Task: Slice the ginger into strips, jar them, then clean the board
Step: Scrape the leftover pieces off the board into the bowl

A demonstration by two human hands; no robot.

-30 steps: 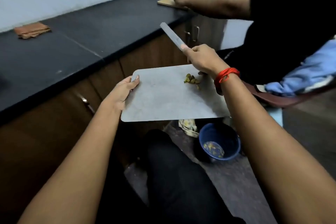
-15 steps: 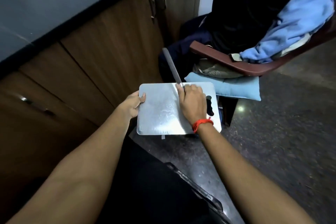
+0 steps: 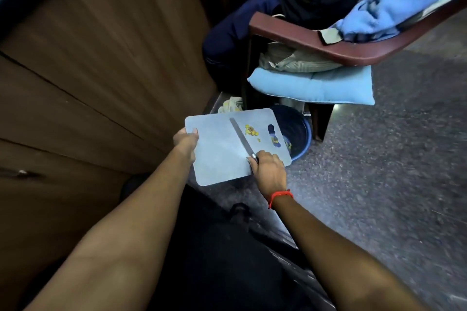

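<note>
Fingers of the right hand (image 3: 269,169) curl round the handle of a knife (image 3: 241,137) whose blade lies flat on the cutting board (image 3: 217,156). The left hand (image 3: 185,140) pinches the board's 9 o'clock edge, thumb on top. Yellow ginger scraps (image 3: 251,131) sit toward the board's 2 o'clock. Below, at 3 o'clock, a blue bin (image 3: 302,131) holds similar scraps.

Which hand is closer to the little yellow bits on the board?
The right hand. It holds the knife on the near side of the yellow bits. The left hand grips the board at its opposite edge, farther from them.
</note>
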